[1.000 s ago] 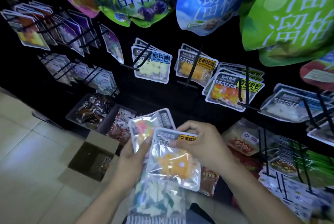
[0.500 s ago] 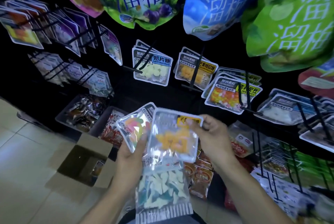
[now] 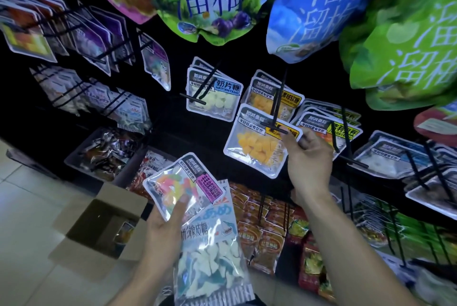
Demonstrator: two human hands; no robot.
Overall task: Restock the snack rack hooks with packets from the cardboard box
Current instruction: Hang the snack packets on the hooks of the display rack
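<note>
From the head camera, the right hand point(image 3: 309, 157) pinches the top right corner of the yellow gummy packet point(image 3: 259, 147), its header right at the tip of a black hook point(image 3: 274, 113) holding matching packets. Whether the hole has caught the prong is hard to tell. Best to level the header and slide it straight back. The left hand point(image 3: 165, 221) grips two more packets point(image 3: 197, 207) (cardboard box point(image 3: 99, 226) below, on the floor). Half a second ago both hands held the yellow packet at chest height.

Shop: snack packets point(image 3: 215, 94) on hooks point(image 3: 277, 108)
</note>
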